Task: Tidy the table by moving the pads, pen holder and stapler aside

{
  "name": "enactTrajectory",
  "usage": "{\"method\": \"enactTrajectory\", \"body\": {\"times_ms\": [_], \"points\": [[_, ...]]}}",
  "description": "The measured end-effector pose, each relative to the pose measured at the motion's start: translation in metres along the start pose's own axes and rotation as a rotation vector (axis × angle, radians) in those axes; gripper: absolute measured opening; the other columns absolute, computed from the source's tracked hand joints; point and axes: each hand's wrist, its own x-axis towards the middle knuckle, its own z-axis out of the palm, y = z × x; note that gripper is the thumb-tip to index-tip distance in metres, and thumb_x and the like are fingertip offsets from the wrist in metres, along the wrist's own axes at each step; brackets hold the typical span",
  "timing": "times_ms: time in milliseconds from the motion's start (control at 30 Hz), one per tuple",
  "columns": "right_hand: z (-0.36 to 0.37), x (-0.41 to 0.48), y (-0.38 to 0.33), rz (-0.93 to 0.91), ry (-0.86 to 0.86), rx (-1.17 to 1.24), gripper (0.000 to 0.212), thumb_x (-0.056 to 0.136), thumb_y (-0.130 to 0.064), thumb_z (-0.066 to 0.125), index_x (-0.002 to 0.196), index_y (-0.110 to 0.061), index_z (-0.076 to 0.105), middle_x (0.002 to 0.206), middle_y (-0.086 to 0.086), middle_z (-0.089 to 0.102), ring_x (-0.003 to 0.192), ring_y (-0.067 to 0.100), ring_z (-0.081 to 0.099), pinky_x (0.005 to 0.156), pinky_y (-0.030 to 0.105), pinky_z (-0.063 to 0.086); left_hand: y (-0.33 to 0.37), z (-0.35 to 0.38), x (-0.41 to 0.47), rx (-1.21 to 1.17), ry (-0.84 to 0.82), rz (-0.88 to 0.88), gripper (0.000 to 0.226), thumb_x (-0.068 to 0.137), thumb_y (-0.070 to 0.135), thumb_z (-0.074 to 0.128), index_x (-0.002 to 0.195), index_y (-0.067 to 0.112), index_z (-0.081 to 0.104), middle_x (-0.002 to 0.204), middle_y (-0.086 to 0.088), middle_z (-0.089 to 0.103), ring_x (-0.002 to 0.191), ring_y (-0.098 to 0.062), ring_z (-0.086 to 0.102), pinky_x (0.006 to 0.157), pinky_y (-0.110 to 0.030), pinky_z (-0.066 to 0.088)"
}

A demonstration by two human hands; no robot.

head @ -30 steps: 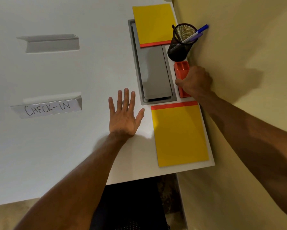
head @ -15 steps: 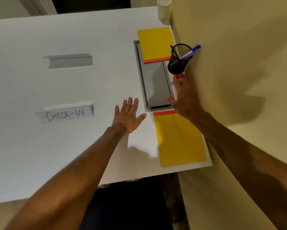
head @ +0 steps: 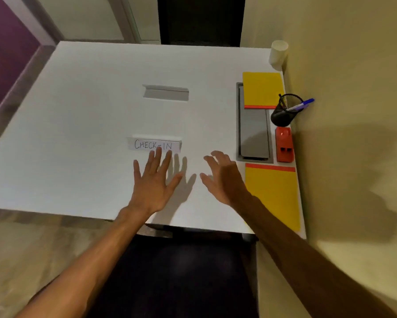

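Observation:
Along the table's right edge by the wall lie a yellow pad with a red strip at the back and a second yellow pad at the front. Between them stand a black mesh pen holder with a blue pen and a red stapler. My left hand hovers flat and open over the table's front middle, below a "CHECK-IN" sign. My right hand is open with spread, slightly curled fingers, left of the front pad, holding nothing.
The white table carries a "CHECK-IN" paper sign, a blank folded sign, a grey recessed cable tray and a white cup at the back right corner. A yellow wall runs along the right side.
My right hand let go of the red stapler and drew back left toward the table's middle. My left hand stayed open and shifted slightly. The camera tilted up, showing more of the table.

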Motion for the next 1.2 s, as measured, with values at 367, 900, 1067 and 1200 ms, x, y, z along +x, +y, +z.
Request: {"method": "enactTrajectory", "body": {"times_ms": [367,900,1067,1200], "points": [[0.01,0.0,-0.204,-0.34,-0.021,0.015,0.055,0.093,-0.036,0.064,0.136,-0.003,0.057,0.148,0.018,0.048,0.137,0.033,0.047,0.107,0.043,0.04,-0.141,-0.103,-0.136,-0.041,0.24,-0.28,0.074,0.096,0.071,0.014,0.157,0.03,0.006,0.165,-0.003,0.008,0.152,-0.019,0.006,0.118,-0.058,-0.013],[0.088,-0.002,-0.545,-0.581,-0.269,-0.075,0.063,0.097,-0.052,0.049,0.152,-0.025,0.034,0.164,0.001,0.019,0.149,0.024,0.022,0.118,0.043,0.021,-0.374,-0.165,-0.34,-0.089,0.436,-0.569,0.076,0.095,0.071,0.013,0.157,0.029,0.005,0.166,-0.005,0.001,0.152,-0.026,-0.001,0.116,-0.062,-0.012],[0.124,0.009,-0.626,-0.727,-0.319,-0.086,0.064,0.097,-0.051,0.049,0.153,-0.024,0.032,0.163,0.005,0.024,0.148,0.026,0.025,0.117,0.045,0.024,-0.428,-0.183,-0.38,-0.159,0.51,-0.668,0.074,0.095,0.07,0.017,0.157,0.031,0.003,0.166,-0.003,-0.004,0.152,-0.024,-0.006,0.117,-0.057,-0.015],[0.154,0.025,-0.683,-0.814,-0.337,-0.071,0.065,0.096,-0.048,0.052,0.152,-0.023,0.032,0.161,0.008,0.027,0.147,0.027,0.028,0.114,0.046,0.028,-0.473,-0.197,-0.398,-0.156,0.526,-0.73,0.075,0.096,0.068,0.019,0.157,0.029,0.003,0.166,-0.004,-0.004,0.152,-0.025,-0.006,0.119,-0.057,-0.011]]}}
